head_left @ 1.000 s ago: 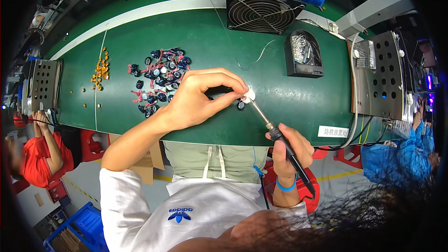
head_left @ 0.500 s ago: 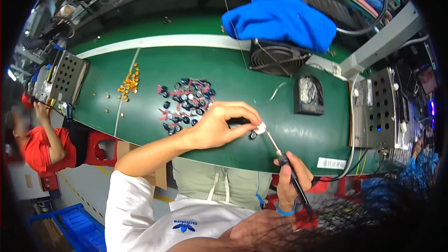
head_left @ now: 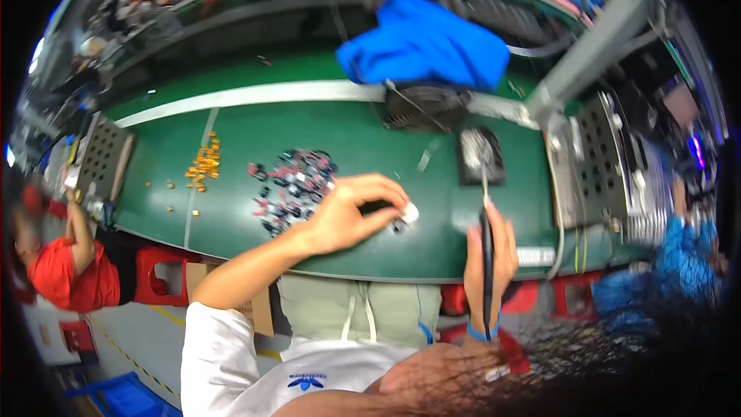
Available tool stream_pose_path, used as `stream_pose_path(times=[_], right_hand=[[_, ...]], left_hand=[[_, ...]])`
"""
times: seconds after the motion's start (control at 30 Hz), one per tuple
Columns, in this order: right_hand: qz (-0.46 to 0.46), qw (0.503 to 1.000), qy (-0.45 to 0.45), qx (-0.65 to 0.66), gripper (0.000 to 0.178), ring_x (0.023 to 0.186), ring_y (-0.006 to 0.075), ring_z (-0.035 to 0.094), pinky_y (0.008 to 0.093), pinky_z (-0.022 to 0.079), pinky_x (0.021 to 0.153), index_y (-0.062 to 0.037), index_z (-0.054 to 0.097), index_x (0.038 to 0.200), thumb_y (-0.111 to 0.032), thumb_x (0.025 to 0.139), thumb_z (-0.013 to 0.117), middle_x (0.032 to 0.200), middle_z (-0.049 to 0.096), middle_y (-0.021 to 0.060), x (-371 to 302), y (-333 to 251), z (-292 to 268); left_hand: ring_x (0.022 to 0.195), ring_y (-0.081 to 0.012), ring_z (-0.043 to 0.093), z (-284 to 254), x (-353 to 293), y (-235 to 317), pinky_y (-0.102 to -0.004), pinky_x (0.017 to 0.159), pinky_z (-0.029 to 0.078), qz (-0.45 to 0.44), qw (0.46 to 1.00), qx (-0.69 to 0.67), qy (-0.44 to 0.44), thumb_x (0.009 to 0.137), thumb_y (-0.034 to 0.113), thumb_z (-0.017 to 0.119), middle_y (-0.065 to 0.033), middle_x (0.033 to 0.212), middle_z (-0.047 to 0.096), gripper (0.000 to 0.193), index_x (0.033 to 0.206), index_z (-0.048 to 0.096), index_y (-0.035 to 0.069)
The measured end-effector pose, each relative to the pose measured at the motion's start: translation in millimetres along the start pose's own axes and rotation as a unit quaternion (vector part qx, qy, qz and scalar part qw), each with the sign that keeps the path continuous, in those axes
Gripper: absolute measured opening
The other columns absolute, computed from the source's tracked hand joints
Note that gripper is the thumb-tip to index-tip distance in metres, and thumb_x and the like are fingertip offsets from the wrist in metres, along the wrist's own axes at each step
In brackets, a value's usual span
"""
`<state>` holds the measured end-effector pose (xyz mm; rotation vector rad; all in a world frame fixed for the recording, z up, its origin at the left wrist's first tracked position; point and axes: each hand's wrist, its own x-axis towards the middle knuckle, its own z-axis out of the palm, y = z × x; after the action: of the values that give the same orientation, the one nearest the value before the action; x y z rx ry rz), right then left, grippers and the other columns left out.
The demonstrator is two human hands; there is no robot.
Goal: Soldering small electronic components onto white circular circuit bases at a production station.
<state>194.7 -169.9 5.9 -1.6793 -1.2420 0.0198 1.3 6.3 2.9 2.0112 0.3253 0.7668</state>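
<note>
With thumb and forefinger pinched together, my left hand (head_left: 347, 212) holds a small white piece (head_left: 411, 213) just above the green table (head_left: 370, 259). Close under those fingertips is a small dark round part (head_left: 398, 226). My right hand (head_left: 500, 255) is wrapped round the black handle of a soldering iron (head_left: 487, 266), which points away from me. Its metal tip reaches the near part of a black holder (head_left: 482, 177) filled with silvery metal wool; blur hides whether they touch. Left of my left hand lies a pile of small dark round parts with reddish wires (head_left: 301, 177).
Small orange-gold parts (head_left: 204, 166) lie scattered at the left. A fan (head_left: 421, 108) stands at the back under a blue cloth (head_left: 424, 42). Perforated metal boxes (head_left: 602, 162) flank the table. A person in red (head_left: 65, 270) sits at the left, another in blue (head_left: 683, 255) at the right.
My right hand has swung the soldering iron away from the white piece, over to the metal wool holder. My left hand keeps its pinch. The whole view has shifted and blurred.
</note>
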Motion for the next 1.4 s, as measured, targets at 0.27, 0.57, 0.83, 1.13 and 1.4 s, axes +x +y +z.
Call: stream_pose_path(times=[0.27,0.57,0.83,1.13,1.4], right_hand=[[-0.083,0.982,-0.031,-0.167,0.053,0.084,0.0321,0.06,0.0404,0.049,0.078,-0.0025,0.064,0.137,0.006,0.086,0.074,0.095,0.062,0.0143,37,26,12],[-0.033,0.997,0.054,0.039,0.049,0.082,0.0289,0.067,0.0381,0.054,0.076,0.0059,0.059,0.138,-0.004,0.093,0.074,0.099,0.071,0.0187,-10,23,9],[-0.028,0.99,0.069,0.124,0.047,0.082,0.0187,0.067,0.0325,0.056,0.078,0.0082,0.05,0.143,-0.014,0.103,0.065,0.097,0.073,0.0163,-37,22,-2],[-0.018,0.98,0.066,0.187,0.057,0.065,0.0148,0.064,0.0275,0.055,0.061,0.0088,0.063,0.129,-0.04,0.101,0.07,0.087,0.075,0.0171,-52,31,2],[0.002,0.984,-0.004,0.178,0.036,0.072,0.021,0.075,0.0297,0.06,0.066,0.0105,0.064,0.117,-0.014,0.094,0.076,0.085,0.074,0.0182,-51,23,9]], left_hand=[[0.102,-0.0256,0.074,-5,11,0,-0.0347,0.09,0.059,-0.028,0.999,0.024,-0.013,0.086,-0.001,0.078,-0.0121,0.11,0.076,0.018,0.104,0.075,-0.001],[0.112,-0.0428,0.064,0,45,6,-0.0482,0.096,0.054,0.006,0.97,0.238,-0.038,0.094,0.017,0.072,-0.0247,0.12,0.069,0.064,0.145,0.043,-0.006],[0.093,-0.0381,0.069,2,53,6,-0.0457,0.084,0.054,0.033,0.973,0.222,-0.055,0.092,0.01,0.073,-0.0186,0.1,0.074,0.029,0.118,0.07,-0.001],[0.049,-0.0178,0.05,1,-6,32,-0.0317,0.049,0.039,0.148,0.915,0.349,0.136,0.08,0.0,0.081,-0.0009,0.061,0.054,0.021,0.099,0.075,0.005],[0.041,-0.0115,0.043,39,-37,16,-0.0288,0.042,0.032,0.041,0.941,0.257,0.215,0.077,-0.003,0.079,0.0015,0.053,0.048,0.016,0.09,0.074,0.006]])
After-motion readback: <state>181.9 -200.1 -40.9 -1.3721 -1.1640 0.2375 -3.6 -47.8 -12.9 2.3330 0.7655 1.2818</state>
